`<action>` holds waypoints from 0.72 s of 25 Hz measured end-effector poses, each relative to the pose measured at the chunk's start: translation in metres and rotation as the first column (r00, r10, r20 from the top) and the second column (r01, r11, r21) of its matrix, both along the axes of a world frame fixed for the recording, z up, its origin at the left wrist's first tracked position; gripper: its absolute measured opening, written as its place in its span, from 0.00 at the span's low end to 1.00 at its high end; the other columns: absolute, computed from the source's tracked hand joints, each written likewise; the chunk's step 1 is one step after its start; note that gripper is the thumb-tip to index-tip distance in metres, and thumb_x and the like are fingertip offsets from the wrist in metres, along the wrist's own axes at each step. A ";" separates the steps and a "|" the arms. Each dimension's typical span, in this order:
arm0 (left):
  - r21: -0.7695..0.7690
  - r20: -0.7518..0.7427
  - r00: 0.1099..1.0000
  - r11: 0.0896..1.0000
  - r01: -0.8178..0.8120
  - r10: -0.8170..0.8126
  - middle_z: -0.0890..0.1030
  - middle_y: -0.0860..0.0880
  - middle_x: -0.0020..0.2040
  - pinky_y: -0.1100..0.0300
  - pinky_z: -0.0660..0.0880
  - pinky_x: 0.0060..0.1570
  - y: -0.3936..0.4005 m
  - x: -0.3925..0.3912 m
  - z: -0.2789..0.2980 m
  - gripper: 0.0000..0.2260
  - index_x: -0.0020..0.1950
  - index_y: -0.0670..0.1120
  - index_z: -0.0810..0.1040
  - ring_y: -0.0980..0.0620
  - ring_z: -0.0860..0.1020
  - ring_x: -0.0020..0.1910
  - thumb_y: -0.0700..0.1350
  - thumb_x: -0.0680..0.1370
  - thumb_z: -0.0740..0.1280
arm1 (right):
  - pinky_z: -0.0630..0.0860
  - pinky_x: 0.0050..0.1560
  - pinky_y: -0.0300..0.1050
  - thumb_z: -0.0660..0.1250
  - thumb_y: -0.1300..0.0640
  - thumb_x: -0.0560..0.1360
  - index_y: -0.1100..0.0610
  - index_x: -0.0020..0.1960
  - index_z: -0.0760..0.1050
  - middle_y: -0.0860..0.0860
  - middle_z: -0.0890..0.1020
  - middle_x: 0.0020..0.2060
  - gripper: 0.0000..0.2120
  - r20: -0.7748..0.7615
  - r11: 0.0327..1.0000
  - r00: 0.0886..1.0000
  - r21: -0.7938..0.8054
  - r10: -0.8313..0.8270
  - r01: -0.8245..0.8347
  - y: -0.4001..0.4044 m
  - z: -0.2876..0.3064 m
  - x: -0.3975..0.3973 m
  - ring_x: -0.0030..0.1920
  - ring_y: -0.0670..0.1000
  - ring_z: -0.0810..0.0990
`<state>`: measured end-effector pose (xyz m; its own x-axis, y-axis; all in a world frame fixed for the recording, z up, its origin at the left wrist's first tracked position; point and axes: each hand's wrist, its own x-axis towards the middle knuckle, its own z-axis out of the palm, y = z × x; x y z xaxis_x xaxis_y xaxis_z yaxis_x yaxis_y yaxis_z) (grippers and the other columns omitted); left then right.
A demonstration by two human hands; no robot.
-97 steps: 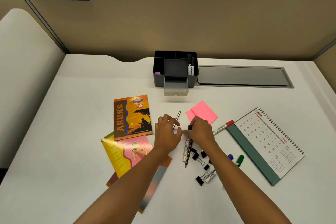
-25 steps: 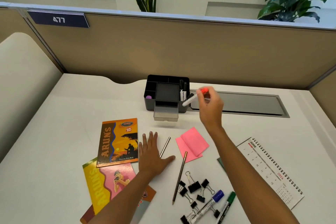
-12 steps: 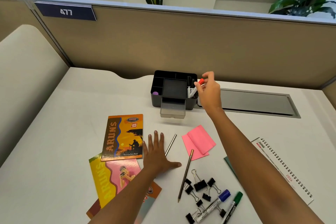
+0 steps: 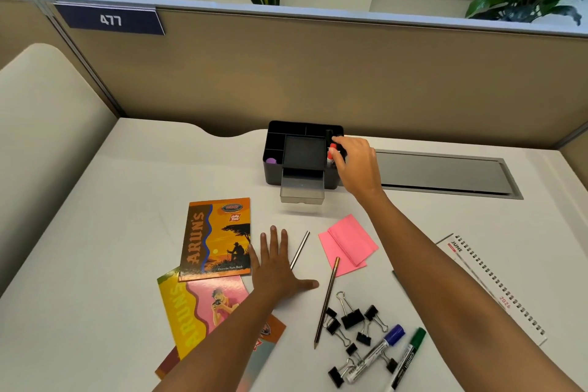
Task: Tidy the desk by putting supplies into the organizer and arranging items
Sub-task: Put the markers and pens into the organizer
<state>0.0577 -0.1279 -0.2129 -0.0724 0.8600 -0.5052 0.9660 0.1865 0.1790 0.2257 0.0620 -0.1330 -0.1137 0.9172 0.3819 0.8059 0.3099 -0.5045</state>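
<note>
The black desk organizer stands at the back of the desk with its clear drawer pulled out. My right hand is at its right compartment, fingers closed on a red-capped marker that stands nearly upright in the slot beside other markers. My left hand rests flat on the desk, fingers spread, holding nothing. A silver pencil lies next to it. A brown pencil, pink sticky notes, several black binder clips, a blue marker and a green marker lie loose.
Two notebooks, an orange one and a yellow-pink one, lie at the left. A spiral desk calendar lies at the right under my forearm. A grey cable hatch sits right of the organizer. The partition wall closes the back.
My right hand has carried the red-capped marker from above the desk to the organizer and lowered it upright into the right compartment. My left hand stays flat on the desk.
</note>
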 end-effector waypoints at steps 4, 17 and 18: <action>0.002 -0.020 1.000 1.000 0.004 -0.004 0.28 0.46 0.77 0.37 0.34 0.71 -0.002 0.001 0.002 0.60 0.77 0.48 0.30 0.42 0.31 0.76 0.78 0.64 0.62 | 0.68 0.65 0.48 0.62 0.51 0.80 0.55 0.65 0.74 0.51 0.79 0.61 0.16 -0.110 0.999 0.992 -0.005 -0.054 0.053 -0.021 -0.003 0.020 0.63 0.52 0.73; 0.078 -0.076 0.996 0.996 0.042 -0.036 0.45 0.46 0.81 0.34 0.35 0.71 -0.010 0.000 0.016 0.50 0.80 0.48 0.46 0.45 0.46 0.80 0.72 0.70 0.64 | 0.73 0.44 0.31 0.68 0.60 0.77 0.57 0.54 0.79 0.50 0.83 0.50 0.06 -0.287 0.863 0.885 -0.460 -0.367 0.209 -0.180 -0.017 0.111 0.44 0.48 0.80; 0.087 -0.087 0.995 0.995 0.058 -0.050 0.46 0.47 0.81 0.34 0.36 0.71 -0.011 -0.001 0.017 0.48 0.80 0.48 0.47 0.46 0.48 0.80 0.71 0.71 0.64 | 0.73 0.45 0.35 0.68 0.59 0.76 0.57 0.53 0.80 0.50 0.83 0.49 0.07 -0.282 0.833 0.862 -0.496 -0.421 0.245 -0.199 -0.020 0.116 0.43 0.47 0.80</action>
